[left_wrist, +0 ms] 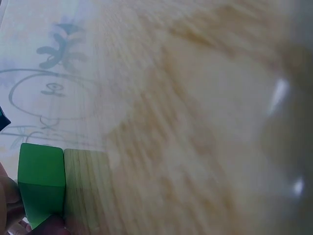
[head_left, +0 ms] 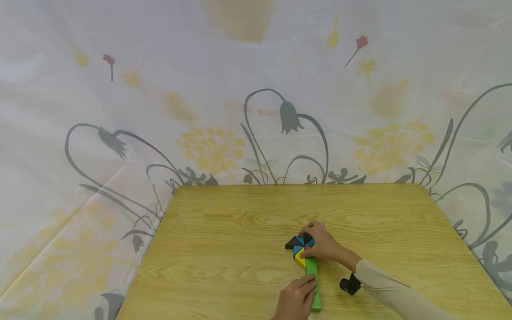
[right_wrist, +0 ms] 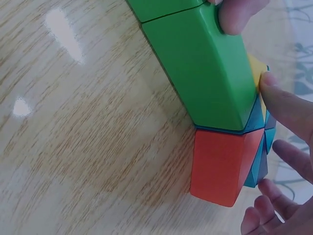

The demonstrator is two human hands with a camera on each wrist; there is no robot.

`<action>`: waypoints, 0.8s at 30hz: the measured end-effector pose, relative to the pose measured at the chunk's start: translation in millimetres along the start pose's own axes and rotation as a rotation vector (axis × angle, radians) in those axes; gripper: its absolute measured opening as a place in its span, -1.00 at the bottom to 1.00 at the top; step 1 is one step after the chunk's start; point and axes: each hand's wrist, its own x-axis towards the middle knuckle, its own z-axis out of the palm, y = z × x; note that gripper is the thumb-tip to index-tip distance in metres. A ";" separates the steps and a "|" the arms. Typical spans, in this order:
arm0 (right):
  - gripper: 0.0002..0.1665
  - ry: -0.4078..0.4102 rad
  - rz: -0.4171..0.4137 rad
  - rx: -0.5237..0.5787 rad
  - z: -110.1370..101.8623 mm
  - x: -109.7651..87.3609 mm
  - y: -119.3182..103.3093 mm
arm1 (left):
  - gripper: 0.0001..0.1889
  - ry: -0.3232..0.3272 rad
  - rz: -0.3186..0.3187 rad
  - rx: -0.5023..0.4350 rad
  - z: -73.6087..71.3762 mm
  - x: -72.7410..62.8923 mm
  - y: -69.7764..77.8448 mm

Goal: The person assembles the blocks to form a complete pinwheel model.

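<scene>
On the wooden table, colored blocks form a pinwheel (head_left: 299, 242) of blue, black, yellow and red pieces with a green stem. My right hand (head_left: 322, 242) spans the pinwheel, its thumb against the yellow block (head_left: 300, 259) and its other fingers at the far side. The right wrist view shows a red block (right_wrist: 220, 166) against the end of a green block (right_wrist: 200, 68); a seam splits the stem into two green blocks. My left hand (head_left: 295, 295) holds the stem's near part (head_left: 316, 302) from the left. In the left wrist view, a green block end (left_wrist: 41, 169) stands beside the fingers.
The wooden tabletop (head_left: 208, 262) extends around the blocks. A small black object (head_left: 350, 284) is beside the right sleeve (head_left: 384, 280). A white cloth with printed flowers (head_left: 224, 89) hangs behind the table and along its sides.
</scene>
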 end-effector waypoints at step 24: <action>-0.67 0.175 0.062 0.074 -41.8 -33.3 12.9 | -0.76 0.090 -0.017 0.027 -38.2 12.9 -31.3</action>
